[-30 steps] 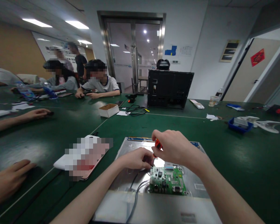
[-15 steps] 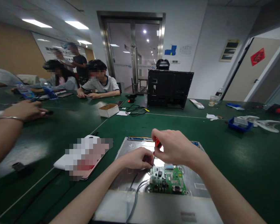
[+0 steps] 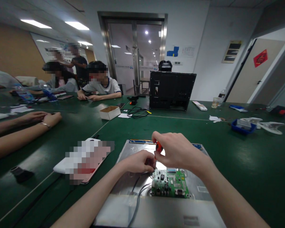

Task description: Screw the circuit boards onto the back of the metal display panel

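Observation:
A green circuit board (image 3: 170, 184) lies on a silvery metal panel (image 3: 118, 205) in front of me. My right hand (image 3: 177, 148) is closed round the red and black handle of a screwdriver (image 3: 159, 147), held upright with its tip at the board's upper left corner. Beside that tip, my left hand (image 3: 142, 162) has its fingers pressed together at the board's corner; what they hold, if anything, is hidden. Grey cables (image 3: 137, 202) run from the board's left side down over the panel.
Left of the panel lie phones (image 3: 98, 167) and a black object (image 3: 21, 174). Another person's hands (image 3: 49, 119) rest at the left. Farther back are a small open box (image 3: 110, 112), black cables (image 3: 139, 112), a black monitor casing (image 3: 172, 91) and a blue tray (image 3: 243, 127).
The other person's arms at the left have shifted, and two hands now show together there. My own hands and the screwdriver have barely moved; the handle looks slightly turned.

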`<state>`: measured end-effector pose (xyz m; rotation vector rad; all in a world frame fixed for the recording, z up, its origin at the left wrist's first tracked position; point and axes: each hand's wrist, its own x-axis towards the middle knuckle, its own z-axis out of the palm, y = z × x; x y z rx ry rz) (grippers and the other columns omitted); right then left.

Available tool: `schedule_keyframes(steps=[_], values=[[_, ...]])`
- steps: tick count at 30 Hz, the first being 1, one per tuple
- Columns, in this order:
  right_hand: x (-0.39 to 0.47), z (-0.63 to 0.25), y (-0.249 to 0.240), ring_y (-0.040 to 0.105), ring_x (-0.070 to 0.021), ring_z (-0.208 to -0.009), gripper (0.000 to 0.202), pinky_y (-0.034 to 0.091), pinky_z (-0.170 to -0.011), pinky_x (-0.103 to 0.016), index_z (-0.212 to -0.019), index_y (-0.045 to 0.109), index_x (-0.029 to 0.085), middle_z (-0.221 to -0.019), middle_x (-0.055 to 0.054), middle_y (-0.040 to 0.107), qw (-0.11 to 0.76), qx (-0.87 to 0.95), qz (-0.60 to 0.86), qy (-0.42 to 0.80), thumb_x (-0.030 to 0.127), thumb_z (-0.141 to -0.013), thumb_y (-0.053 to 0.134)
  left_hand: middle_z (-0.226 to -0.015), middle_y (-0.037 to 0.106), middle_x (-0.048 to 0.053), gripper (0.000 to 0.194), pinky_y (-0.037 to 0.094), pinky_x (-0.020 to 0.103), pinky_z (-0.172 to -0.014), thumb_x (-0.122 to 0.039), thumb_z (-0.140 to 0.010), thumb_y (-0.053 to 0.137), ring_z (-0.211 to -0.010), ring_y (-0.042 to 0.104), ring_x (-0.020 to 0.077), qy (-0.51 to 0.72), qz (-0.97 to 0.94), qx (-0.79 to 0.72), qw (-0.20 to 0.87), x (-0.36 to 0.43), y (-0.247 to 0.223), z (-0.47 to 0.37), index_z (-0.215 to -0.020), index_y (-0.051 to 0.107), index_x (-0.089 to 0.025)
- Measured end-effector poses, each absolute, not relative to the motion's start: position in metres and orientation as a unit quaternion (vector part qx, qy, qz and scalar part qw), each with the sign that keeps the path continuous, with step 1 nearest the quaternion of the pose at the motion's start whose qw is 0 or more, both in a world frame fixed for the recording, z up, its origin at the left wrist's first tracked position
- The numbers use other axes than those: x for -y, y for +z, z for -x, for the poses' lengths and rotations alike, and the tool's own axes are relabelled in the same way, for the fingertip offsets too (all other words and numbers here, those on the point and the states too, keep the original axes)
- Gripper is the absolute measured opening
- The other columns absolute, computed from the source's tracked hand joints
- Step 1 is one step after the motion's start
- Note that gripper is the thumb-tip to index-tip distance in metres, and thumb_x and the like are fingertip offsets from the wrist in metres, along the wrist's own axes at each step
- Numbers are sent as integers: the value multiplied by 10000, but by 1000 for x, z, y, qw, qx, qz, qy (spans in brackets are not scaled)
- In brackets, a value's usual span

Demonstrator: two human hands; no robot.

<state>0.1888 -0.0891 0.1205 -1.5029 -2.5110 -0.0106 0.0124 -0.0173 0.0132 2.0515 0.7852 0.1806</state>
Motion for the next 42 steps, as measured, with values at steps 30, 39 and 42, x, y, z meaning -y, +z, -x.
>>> schedule_keyframes(steps=[30, 39, 42], values=[[83, -190, 116, 583, -162, -621, 291, 187, -520, -277, -979, 611, 228, -727, -20, 693, 113, 853, 509, -19, 513, -960, 559, -703, 615, -22, 73, 418, 236, -616, -136, -692, 651, -652, 554, 147, 68, -871, -303, 380, 17, 16, -11, -754, 639, -171], [86, -192, 118, 562, -143, -621, 189, 201, -524, -270, -966, 617, 213, -762, -17, 705, 110, 854, 507, -12, 384, -889, 639, -688, 619, -19, 62, 408, 243, -610, -110, -692, 635, -652, 558, 153, 67, -866, -305, 391, 18, 14, -11, -721, 633, -164], [85, -191, 118, 577, -152, -627, 237, 197, -533, -276, -942, 635, 231, -741, -21, 697, 100, 848, 520, -22, 461, -953, 577, -698, 613, -22, 56, 417, 247, -626, -138, -703, 651, -663, 560, 156, 62, -868, -314, 379, 18, 16, -12, -749, 640, -169]])
